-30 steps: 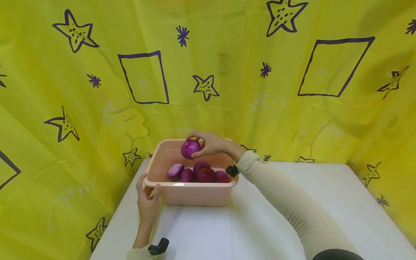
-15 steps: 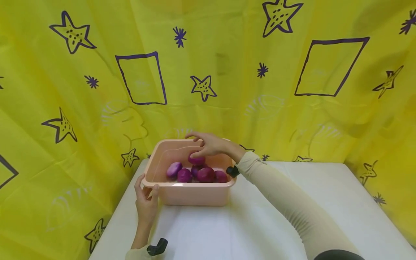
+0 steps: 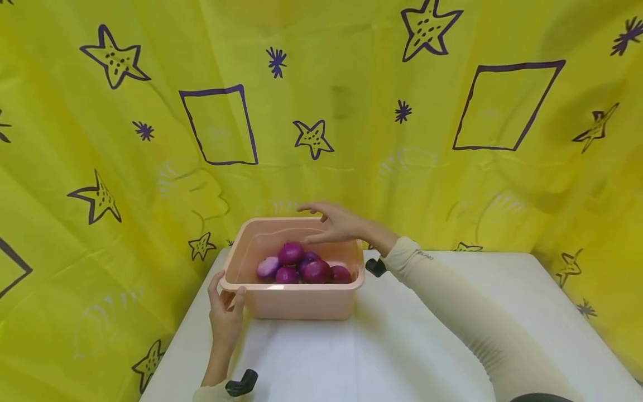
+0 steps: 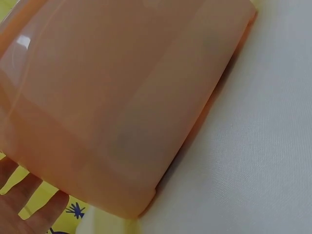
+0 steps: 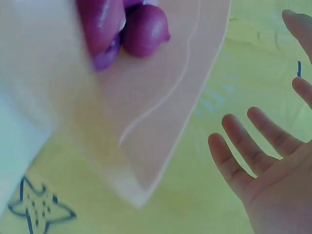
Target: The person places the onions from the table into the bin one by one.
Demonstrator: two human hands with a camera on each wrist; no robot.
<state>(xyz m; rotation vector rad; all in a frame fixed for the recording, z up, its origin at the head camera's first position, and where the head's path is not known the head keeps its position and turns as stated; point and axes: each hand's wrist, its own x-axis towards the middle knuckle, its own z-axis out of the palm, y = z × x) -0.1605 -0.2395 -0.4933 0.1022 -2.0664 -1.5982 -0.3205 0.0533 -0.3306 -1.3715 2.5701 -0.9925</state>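
A pink plastic basin holds several red onions; one onion lies on top of the others. My left hand grips the basin's near left corner, thumb at the front rim and fingers along the left side. In the left wrist view, the fingers of that hand show beside the basin's wall. Over the basin's back right part is my right hand, fingers spread and holding nothing. The right wrist view shows this palm beside the basin's rim, apart from the onions.
The basin stands on a white-covered table, near its back edge. A yellow curtain printed with stars and squares hangs behind and at both sides.
The right hand lowered an onion into the basin and let it go on top of the others, then moved up and right with its fingers opened. The left hand stayed at the corner.
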